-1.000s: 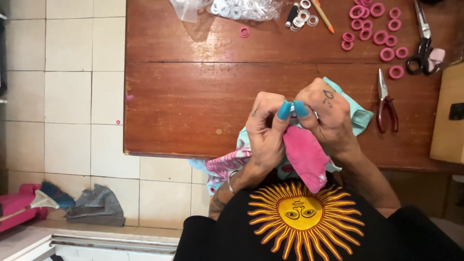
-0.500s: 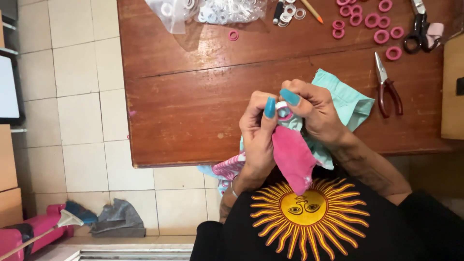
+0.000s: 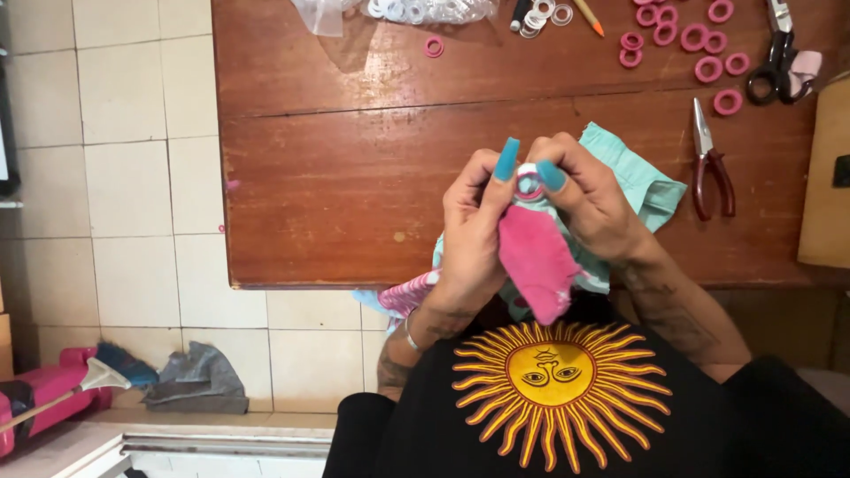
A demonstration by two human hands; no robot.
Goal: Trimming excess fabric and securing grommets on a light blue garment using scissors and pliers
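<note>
Together both hands (image 3: 531, 221) pinch a small ring (image 3: 529, 185) atop pink cloth (image 3: 534, 257) held between them.

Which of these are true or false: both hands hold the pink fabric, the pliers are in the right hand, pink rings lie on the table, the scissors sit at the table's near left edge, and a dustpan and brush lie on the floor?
1. Both hands hold the pink fabric. True: the left hand and right hand pinch it at a small ring.
2. The pliers are in the right hand. False: the red-handled pliers lie on the wooden table.
3. Pink rings lie on the table. True.
4. The scissors sit at the near left edge. False: the scissors lie at the far right.
5. A dustpan and brush lie on the floor. True: a pink dustpan.
</note>
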